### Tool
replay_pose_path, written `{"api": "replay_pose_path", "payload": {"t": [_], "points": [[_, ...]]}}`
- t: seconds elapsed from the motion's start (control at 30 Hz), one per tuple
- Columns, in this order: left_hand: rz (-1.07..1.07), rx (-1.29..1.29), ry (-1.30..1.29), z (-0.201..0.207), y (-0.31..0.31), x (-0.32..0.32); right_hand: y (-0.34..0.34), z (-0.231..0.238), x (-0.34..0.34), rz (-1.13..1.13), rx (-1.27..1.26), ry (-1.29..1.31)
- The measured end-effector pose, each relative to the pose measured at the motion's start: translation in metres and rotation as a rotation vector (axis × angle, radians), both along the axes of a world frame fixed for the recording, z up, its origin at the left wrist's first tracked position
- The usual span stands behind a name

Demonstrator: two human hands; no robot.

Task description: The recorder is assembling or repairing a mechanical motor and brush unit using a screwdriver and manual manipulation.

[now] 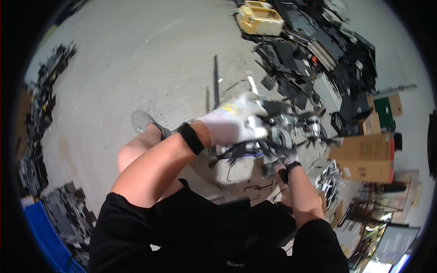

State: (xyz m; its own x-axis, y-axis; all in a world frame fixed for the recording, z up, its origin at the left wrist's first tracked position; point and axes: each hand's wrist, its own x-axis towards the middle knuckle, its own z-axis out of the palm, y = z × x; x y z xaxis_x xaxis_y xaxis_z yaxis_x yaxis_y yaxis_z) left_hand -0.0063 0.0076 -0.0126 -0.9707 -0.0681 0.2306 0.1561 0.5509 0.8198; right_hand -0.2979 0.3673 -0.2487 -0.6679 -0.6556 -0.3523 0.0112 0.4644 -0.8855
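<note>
Hands (234, 123) on wired metal part (282, 136)

A scrap-sorting workshop: bare concrete floor (136, 59), heaps of black electronic parts (318, 50), cardboard boxes (364, 157)

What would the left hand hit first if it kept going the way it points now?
The left hand points right and slightly up, and already rests on the tangled metal part with black wires. Beyond it, the first thing in line looks like the pile of black scrap panels, though motion blur leaves depth unclear.
</note>
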Motion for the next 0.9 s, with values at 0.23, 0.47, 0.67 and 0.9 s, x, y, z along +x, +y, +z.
{"api": "replay_pose_path", "payload": {"t": [0.23,0.47,0.67,0.9], "points": [[0.074,-0.112,0.1,-0.016,-0.021,-0.027,-0.034,-0.002,-0.002,-0.238,-0.352,-0.272],[0.093,-0.147,0.134,-0.033,-0.044,-0.043,-0.054,0.009,0.026,-0.659,-0.458,-0.768],[0.044,0.181,0.045,-0.041,-0.026,-0.078,0.071,-0.228,0.078,0.279,0.885,-0.084],[0.176,0.178,-0.077,-0.036,-0.018,-0.06,0.182,-0.205,-0.023,0.828,1.256,0.671]]}}
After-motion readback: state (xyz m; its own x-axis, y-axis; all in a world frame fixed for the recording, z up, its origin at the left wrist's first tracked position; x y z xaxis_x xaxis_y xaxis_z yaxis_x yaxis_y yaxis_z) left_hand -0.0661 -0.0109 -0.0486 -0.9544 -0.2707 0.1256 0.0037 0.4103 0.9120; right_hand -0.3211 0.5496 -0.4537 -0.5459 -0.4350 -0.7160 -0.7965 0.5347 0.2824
